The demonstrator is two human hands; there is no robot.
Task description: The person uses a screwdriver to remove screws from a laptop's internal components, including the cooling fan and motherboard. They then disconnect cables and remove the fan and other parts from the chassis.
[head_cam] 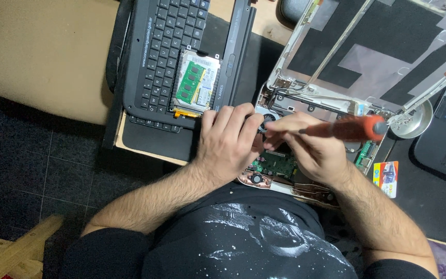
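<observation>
Right hand (311, 150) grasps orange screwdriver (344, 128), left hand (228, 142) steadies laptop (305, 103); colourful card (386, 178) right

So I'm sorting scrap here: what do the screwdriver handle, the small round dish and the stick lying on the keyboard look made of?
Screwdriver handle: apparently glossy orange-red plastic, slightly see-through, held in the right hand.
Round dish: looks like bare metal, silvery with bright reflections, small parts inside.
Stick: green circuit board, matte, with dark chips, resting on a silvery metal-looking drive on the keyboard.

Orange-handled screwdriver (344, 128) lying near-horizontal, tip at small black fan (268, 122) of opened laptop's green board (274, 163).
</observation>
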